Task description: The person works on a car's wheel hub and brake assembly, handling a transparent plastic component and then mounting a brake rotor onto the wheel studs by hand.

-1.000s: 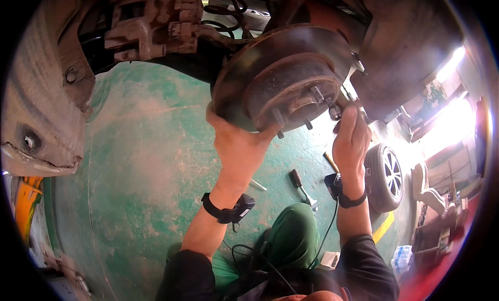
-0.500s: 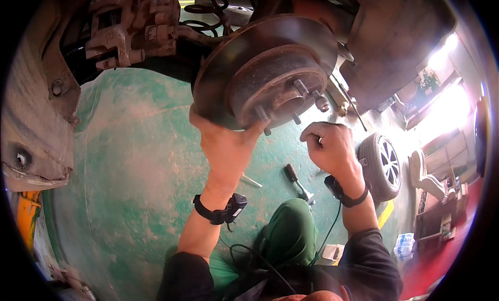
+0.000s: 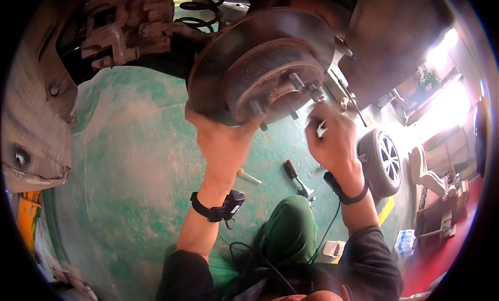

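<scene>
Glare at R (blown out) — R hand (image 3: 332, 139) blurred, edges bent, corners blk.

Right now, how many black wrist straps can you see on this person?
2. One strap is around the left wrist; the other strap is around the right wrist. Any under the sleeves would be hidden.
</scene>
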A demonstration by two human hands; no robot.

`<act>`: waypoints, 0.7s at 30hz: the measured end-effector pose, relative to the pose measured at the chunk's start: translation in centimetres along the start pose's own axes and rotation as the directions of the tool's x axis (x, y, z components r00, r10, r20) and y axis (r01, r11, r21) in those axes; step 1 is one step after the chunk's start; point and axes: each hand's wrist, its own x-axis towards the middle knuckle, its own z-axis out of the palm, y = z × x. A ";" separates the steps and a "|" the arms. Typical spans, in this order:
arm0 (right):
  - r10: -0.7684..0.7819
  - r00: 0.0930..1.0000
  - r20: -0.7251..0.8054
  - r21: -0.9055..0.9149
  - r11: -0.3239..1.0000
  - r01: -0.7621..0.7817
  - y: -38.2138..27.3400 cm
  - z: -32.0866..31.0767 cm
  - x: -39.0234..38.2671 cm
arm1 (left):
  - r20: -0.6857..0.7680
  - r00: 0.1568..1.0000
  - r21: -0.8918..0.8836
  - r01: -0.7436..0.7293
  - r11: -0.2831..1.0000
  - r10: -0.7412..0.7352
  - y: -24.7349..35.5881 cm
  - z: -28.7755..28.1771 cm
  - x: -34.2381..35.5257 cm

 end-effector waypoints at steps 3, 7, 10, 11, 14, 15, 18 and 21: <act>-0.011 0.991 -0.131 0.077 0.997 0.021 0.3 0.6 -0.5 | 0.005 1.000 0.038 0.004 0.999 -0.004 0.5 -0.2 0.1; -0.012 0.981 -0.196 0.042 0.999 0.021 -0.8 -0.2 0.6 | 0.003 1.000 0.017 0.018 1.000 -0.018 0.3 0.0 0.0; 0.090 0.996 0.014 0.152 0.984 -0.091 -0.9 -0.8 -0.1 | 0.010 1.000 0.081 -0.020 0.996 0.020 -0.2 -0.1 0.2; 0.117 0.967 -0.226 0.155 0.984 -0.083 -1.2 -0.5 -0.1 | 0.014 0.999 0.097 -0.053 0.994 0.051 -0.5 -0.1 0.1; 0.055 0.998 -0.039 0.151 0.987 -0.049 -0.9 -1.0 0.6 | 0.022 0.999 0.101 -0.038 0.994 0.036 -0.2 -0.1 0.2; -0.056 0.973 0.222 0.154 0.988 0.022 -0.2 -0.8 0.3 | 0.024 1.000 0.095 -0.014 0.995 0.012 0.0 -0.1 0.3; 0.149 0.958 -0.245 0.175 0.979 -0.108 -1.0 -0.7 0.5 | 0.020 0.999 0.175 -0.034 0.984 0.031 0.5 0.0 -0.1; -0.006 0.989 0.151 0.060 0.998 -0.003 -0.3 -0.9 0.9 | 0.003 0.999 0.088 -0.043 0.995 0.043 -0.3 0.0 0.2</act>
